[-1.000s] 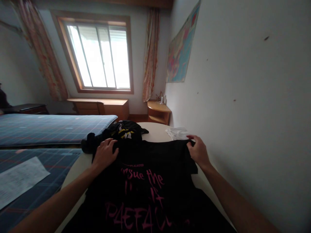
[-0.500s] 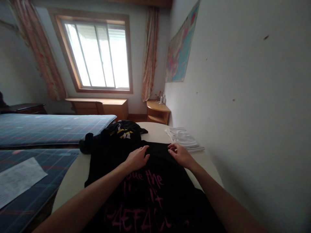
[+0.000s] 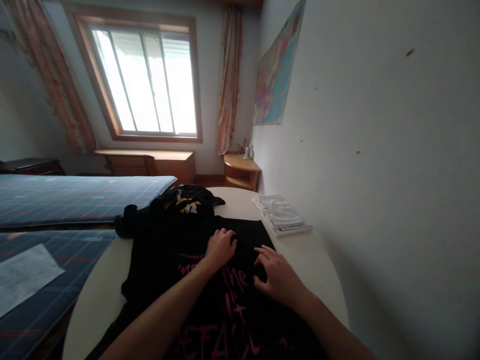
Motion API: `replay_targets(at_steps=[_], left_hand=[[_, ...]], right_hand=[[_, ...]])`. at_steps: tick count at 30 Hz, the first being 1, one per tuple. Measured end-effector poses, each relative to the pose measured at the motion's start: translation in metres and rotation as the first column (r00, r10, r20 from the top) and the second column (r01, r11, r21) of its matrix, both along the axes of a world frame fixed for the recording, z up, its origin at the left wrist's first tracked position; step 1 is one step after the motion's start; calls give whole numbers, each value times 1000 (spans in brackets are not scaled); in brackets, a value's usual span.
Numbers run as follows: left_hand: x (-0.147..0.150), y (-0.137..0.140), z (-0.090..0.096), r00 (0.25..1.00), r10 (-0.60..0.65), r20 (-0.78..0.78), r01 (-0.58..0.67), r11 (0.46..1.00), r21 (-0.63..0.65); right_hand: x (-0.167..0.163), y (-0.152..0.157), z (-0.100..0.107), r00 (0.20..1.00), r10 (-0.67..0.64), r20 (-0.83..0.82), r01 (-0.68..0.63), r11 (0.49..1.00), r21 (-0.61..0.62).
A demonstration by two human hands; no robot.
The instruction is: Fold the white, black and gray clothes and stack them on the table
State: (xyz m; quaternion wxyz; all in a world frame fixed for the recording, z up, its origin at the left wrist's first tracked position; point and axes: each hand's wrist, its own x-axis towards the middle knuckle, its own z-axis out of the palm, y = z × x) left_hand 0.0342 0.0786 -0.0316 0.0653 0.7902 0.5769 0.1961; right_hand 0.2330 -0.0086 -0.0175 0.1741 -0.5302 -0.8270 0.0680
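Left hand (image 3: 220, 248): fingers bent, thumb close to them, knuckles up; contact at the upper middle of a black cloth T-shirt with pink brush-style lettering (image 3: 240, 305). Cannot tell whether fabric is pinched beneath. Right hand (image 3: 279, 275): fingers spread forward, thumb set wide of them, shirt visible through the gap; hand lies over the shirt's right border.

Shirt: spread, lettering up, across the middle of a cream, rounded worktop (image 3: 318, 272), reaching toward its left edge. Bare strips of surface show along the left and right edges. Both forearms cross the lettering and hide part of it.

In the way, far-left edge: a crumpled black cloth bundle with yellow and white stripes (image 3: 191, 200), against the shirt's upper end; black on black, boundary unclear. Toward the far-right edge: a flat stack of folded white cloth (image 3: 283, 215), just beside the shirt's upper right corner, apart from the right hand.

Beyond the left edge: two blue plaid mattresses (image 3: 86, 197), a dark gap between; a white paper sheet (image 3: 28, 277) lies on the nearer one. Past the far edge: wooden desk (image 3: 174, 162) under a wood-framed window (image 3: 144, 82); wooden corner shelf (image 3: 242, 162), items on top too small to identify. Right edge: a white wall (image 3: 375, 115) alongside.
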Motion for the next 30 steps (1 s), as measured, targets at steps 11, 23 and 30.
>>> replay_targets(at_steps=[11,23,30], left_hand=[[-4,1,-2,954,115,278,-103,993,-59],[-6,-5,-10,986,-4,164,-11,996,87],[-3,-6,-16,990,-108,93,99,991,93]], right_hand=[[-2,-11,3,993,19,-115,-12,998,59],[11,9,-27,975,-220,-22,221,975,29],[19,51,-10,971,-230,-58,228,972,-50]])
